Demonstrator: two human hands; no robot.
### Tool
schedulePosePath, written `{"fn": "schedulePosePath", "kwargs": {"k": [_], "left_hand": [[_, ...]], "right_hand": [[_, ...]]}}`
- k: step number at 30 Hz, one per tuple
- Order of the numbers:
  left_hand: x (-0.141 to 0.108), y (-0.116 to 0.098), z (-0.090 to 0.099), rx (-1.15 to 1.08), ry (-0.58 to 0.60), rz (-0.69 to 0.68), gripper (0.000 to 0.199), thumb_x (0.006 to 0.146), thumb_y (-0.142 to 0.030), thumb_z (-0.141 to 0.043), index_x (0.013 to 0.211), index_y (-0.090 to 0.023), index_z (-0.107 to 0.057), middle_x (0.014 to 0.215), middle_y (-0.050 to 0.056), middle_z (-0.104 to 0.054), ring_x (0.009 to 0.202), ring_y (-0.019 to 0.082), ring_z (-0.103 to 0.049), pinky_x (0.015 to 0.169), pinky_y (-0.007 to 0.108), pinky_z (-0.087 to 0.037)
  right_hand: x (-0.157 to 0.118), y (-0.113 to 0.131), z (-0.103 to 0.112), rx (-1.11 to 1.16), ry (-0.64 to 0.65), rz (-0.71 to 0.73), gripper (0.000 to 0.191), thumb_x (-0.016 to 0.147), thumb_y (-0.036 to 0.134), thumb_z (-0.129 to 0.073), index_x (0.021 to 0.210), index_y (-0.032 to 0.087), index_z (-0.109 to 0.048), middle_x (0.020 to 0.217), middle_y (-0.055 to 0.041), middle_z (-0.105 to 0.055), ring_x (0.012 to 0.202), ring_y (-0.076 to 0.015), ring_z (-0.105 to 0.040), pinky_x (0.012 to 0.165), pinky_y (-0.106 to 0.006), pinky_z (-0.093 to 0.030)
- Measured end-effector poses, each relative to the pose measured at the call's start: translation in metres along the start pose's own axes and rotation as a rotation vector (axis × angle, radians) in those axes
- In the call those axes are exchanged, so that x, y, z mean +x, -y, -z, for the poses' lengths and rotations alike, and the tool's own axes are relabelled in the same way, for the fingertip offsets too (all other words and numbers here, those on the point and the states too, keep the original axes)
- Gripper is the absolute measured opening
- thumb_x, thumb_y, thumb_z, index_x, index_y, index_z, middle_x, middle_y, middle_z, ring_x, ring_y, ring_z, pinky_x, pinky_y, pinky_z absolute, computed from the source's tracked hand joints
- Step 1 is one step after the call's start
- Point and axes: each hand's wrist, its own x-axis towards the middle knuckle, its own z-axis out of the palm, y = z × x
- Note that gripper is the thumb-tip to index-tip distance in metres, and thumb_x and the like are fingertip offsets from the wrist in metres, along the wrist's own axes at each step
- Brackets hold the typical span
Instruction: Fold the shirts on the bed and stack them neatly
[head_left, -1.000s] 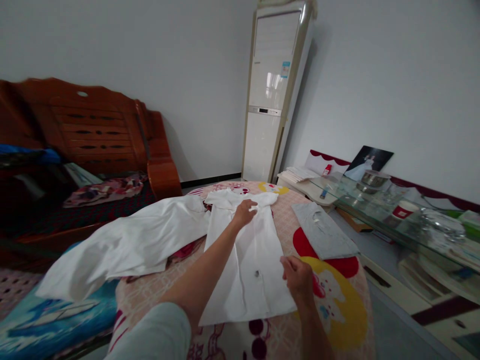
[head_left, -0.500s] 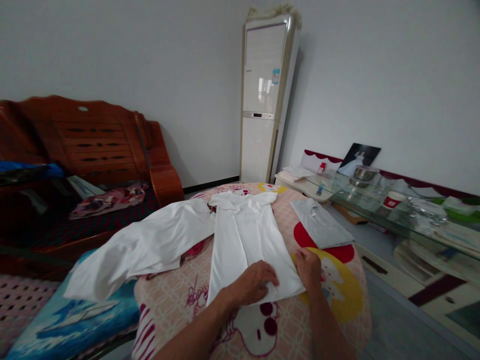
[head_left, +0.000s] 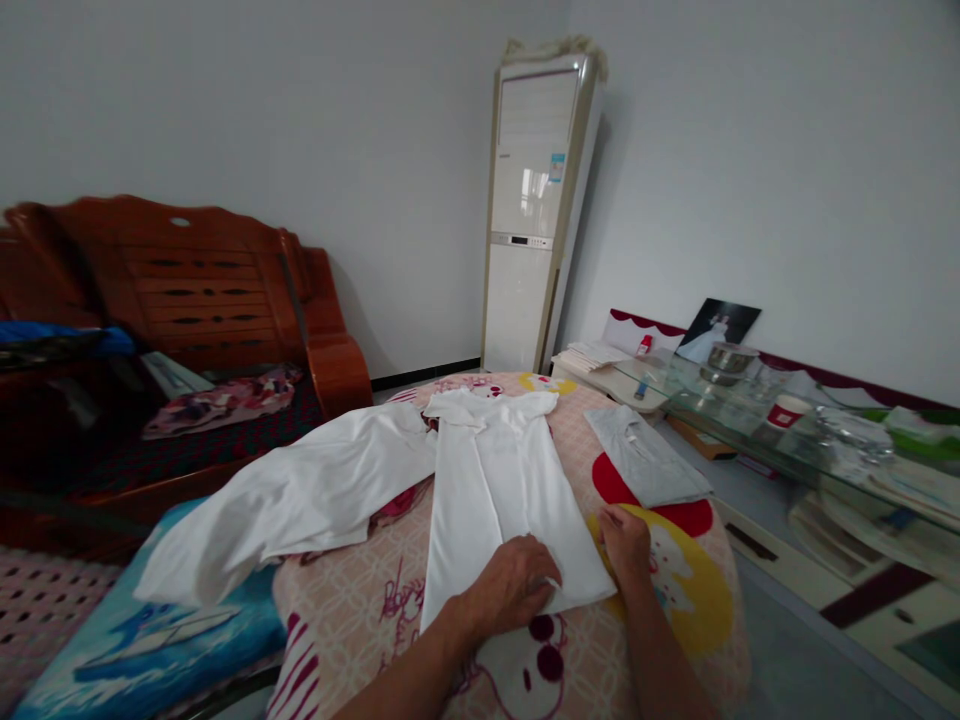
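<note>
A white T-shirt (head_left: pixel 517 490) lies lengthwise on the cloth-covered round table, its collar and short sleeves at the far end and its sides turned in. Near the hem, my left hand (head_left: pixel 521 580) is closed, with a bit of white fabric pinched at the fingertips. My right hand (head_left: pixel 626 543) sits at the shirt's right edge with its fingers curled together; what is in them, if anything, is hidden. To the left, a second white garment (head_left: pixel 300 490) spreads loosely and hangs past the table edge. A folded grey shirt (head_left: pixel 649 460) rests at the right.
The patterned tablecloth (head_left: pixel 337 620) covers the table. A blue cushion-like surface (head_left: pixel 180 630) is at the lower left, and a wooden sofa (head_left: pixel 202 300) behind it. On the right stands a glass-topped cabinet (head_left: pixel 720 410) with a paper cup (head_left: pixel 785 412). A tall air conditioner (head_left: pixel 523 290) fills the corner.
My left hand has curled in more at the hem, with white fabric now showing at its fingertips. The right hand stays by the shirt's right edge. The whole view has shifted slightly.
</note>
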Motion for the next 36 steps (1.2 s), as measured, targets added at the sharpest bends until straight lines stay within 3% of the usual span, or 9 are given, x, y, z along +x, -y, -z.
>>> {"fn": "schedulePosePath", "kwargs": {"k": [7,12,16,21,26,28,32,34,36], "left_hand": [[-0.001,-0.001,-0.003,-0.033,0.027,0.017,0.017,0.076,-0.015,-0.064,0.09,-0.022,-0.069,0.092,0.002,-0.067,0.092,0.018,-0.06,0.095,0.033,-0.039],[0.0,0.0,-0.011,-0.066,0.032,-0.001,0.018,0.082,-0.016,-0.059,0.096,-0.022,-0.069,0.099,0.004,-0.067,0.096,0.018,-0.059,0.095,0.032,-0.04],[-0.001,0.005,-0.014,-0.094,0.036,-0.004,0.02,0.083,-0.017,-0.06,0.099,-0.023,-0.069,0.1,0.005,-0.067,0.1,0.019,-0.059,0.096,0.032,-0.041],[-0.002,0.007,-0.015,-0.124,0.034,-0.008,0.021,0.083,-0.018,-0.059,0.1,-0.024,-0.07,0.099,0.004,-0.067,0.098,0.018,-0.06,0.094,0.03,-0.044],[0.0,0.005,-0.012,-0.16,0.055,-0.001,0.021,0.081,-0.018,-0.061,0.098,-0.024,-0.072,0.097,0.004,-0.068,0.094,0.017,-0.062,0.088,0.028,-0.047],[0.001,0.004,-0.011,-0.176,0.05,-0.012,0.021,0.08,-0.018,-0.062,0.098,-0.023,-0.072,0.097,0.004,-0.068,0.093,0.017,-0.062,0.086,0.026,-0.047],[0.001,-0.001,-0.007,-0.253,0.056,-0.04,0.018,0.08,-0.023,-0.064,0.095,-0.021,-0.074,0.092,0.005,-0.069,0.088,0.016,-0.063,0.081,0.024,-0.048],[0.001,-0.001,0.001,-0.324,0.026,0.0,0.019,0.084,-0.026,-0.06,0.094,-0.02,-0.074,0.088,0.004,-0.071,0.082,0.015,-0.064,0.078,0.023,-0.048],[-0.002,0.004,0.013,-0.357,-0.099,0.126,0.022,0.088,-0.029,-0.054,0.095,-0.019,-0.073,0.089,0.004,-0.072,0.08,0.014,-0.064,0.076,0.022,-0.047]], "right_hand": [[-0.001,-0.001,-0.003,-0.134,-0.003,0.025,0.04,0.082,0.04,-0.041,0.075,0.014,-0.07,0.073,-0.0105,-0.07,0.067,-0.0204,-0.06,0.065,-0.029,-0.041],[-0.014,0.019,-0.003,-0.342,0.179,0.078,0.031,0.083,0.039,-0.05,0.095,0.018,-0.07,0.08,-0.0079,-0.071,0.075,-0.0204,-0.064,0.069,-0.028,-0.041],[-0.018,0.024,-0.001,-0.379,0.223,0.06,0.034,0.079,0.029,-0.054,0.109,0.018,-0.067,0.084,-0.0064,-0.072,0.077,-0.0202,-0.065,0.071,-0.028,-0.043],[-0.013,0.014,0.003,-0.288,0.217,0.057,0.033,0.076,0.02,-0.047,0.1,0.017,-0.07,0.087,-0.0056,-0.072,0.081,-0.0196,-0.065,0.075,-0.028,-0.045],[-0.015,0.027,0.003,-0.549,0.181,0.062,0.028,0.078,0.015,-0.048,0.096,0.018,-0.07,0.089,-0.0083,-0.072,0.085,-0.0209,-0.065,0.076,-0.029,-0.043],[-0.015,0.035,-0.002,-0.623,0.145,0.149,0.029,0.084,0.018,-0.046,0.101,0.014,-0.069,0.093,-0.012,-0.07,0.09,-0.0229,-0.063,0.08,-0.032,-0.043],[-0.019,0.035,-0.021,-0.518,0.199,0.517,0.041,0.092,0.028,-0.042,0.127,0.014,-0.056,0.129,-0.0146,-0.057,0.121,-0.0243,-0.05,0.1,-0.037,-0.037],[-0.022,0.027,-0.031,-0.5,0.268,0.587,0.042,0.092,0.03,-0.044,0.131,0.016,-0.054,0.138,-0.0134,-0.051,0.128,-0.0246,-0.044,0.104,-0.04,-0.034],[-0.023,0.018,-0.037,-0.486,0.303,0.599,0.042,0.092,0.03,-0.045,0.132,0.018,-0.053,0.14,-0.0125,-0.049,0.13,-0.0247,-0.043,0.105,-0.042,-0.033]]}}
